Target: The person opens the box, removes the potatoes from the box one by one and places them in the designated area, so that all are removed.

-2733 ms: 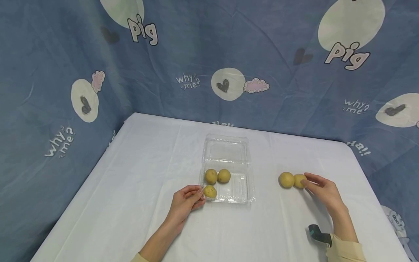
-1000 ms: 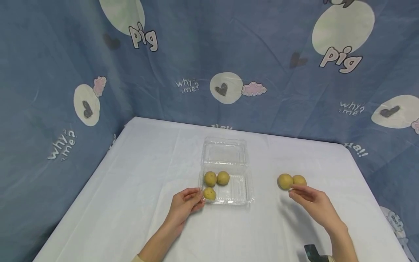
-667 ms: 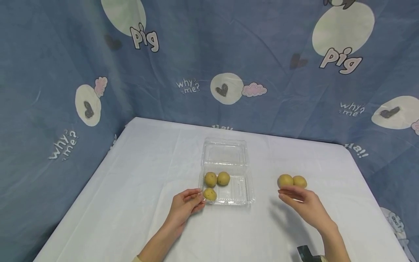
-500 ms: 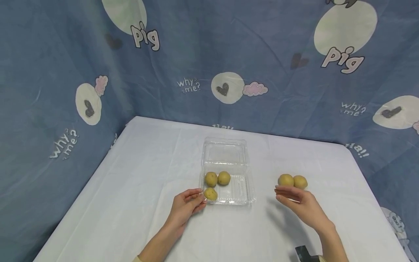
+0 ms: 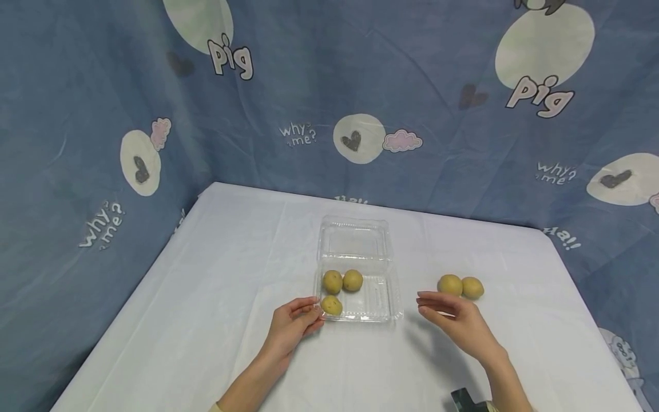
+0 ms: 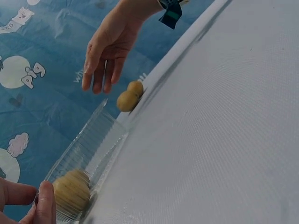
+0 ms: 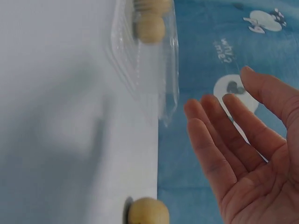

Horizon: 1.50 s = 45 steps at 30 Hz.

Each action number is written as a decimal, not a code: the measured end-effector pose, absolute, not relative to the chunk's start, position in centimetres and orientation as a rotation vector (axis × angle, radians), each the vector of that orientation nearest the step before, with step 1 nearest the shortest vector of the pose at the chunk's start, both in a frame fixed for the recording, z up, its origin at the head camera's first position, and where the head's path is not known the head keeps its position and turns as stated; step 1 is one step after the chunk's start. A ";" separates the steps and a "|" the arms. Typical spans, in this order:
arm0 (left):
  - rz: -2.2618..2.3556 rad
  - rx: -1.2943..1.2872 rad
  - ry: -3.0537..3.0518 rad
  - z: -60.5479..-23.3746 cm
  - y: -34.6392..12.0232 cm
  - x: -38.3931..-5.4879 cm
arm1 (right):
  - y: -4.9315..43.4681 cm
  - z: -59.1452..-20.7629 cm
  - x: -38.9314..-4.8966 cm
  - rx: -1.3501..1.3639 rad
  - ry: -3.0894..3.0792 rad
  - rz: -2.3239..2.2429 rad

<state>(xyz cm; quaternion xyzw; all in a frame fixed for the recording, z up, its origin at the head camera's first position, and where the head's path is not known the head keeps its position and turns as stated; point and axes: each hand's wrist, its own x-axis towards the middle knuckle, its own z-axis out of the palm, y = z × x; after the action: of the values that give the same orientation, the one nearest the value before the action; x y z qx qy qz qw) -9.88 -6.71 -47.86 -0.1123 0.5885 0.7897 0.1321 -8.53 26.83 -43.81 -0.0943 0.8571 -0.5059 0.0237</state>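
In the head view a clear plastic clamshell box lies on the white table with its lid folded back. Three round yellow potatoes sit in the left half of its base. My left hand pinches the base's near left corner between thumb and fingers, also visible in the left wrist view. To the right of the box, two more potatoes lie side by side on the cloth. Between them and the box, my right hand hovers above the table, fingers loosely extended and holding nothing, as the right wrist view confirms.
A white cloth covers the table. Behind and on both sides hangs a blue printed curtain. A dark strap piece sticks out from my right wrist.
My right hand was touching the right-hand loose potato; it has come away without it and moved left toward the box. My left hand has stayed at the box corner.
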 end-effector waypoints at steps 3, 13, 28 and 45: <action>2.295 -0.326 1.710 -47.9 -6.7 -9.9 | 26.2 -43.8 -8.8 -0.318 2.629 -1.599; 2.305 -0.333 1.698 -48.0 -6.7 -10.0 | 24.9 -44.0 -10.1 -0.372 2.598 -1.643; 2.309 -0.314 1.686 -48.0 -6.8 -9.9 | 23.3 -44.3 -10.9 -0.331 2.530 -1.640; 2.301 -0.319 1.683 -48.1 -6.9 -9.9 | 21.9 -44.1 -11.4 -0.473 2.558 -1.609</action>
<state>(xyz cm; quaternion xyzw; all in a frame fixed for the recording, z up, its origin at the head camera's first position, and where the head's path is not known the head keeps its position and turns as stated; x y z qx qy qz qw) -9.93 -6.89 -48.13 -0.1101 0.5814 0.7946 0.1361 -11.42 21.90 -44.13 -0.1545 0.8355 -0.5257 0.0414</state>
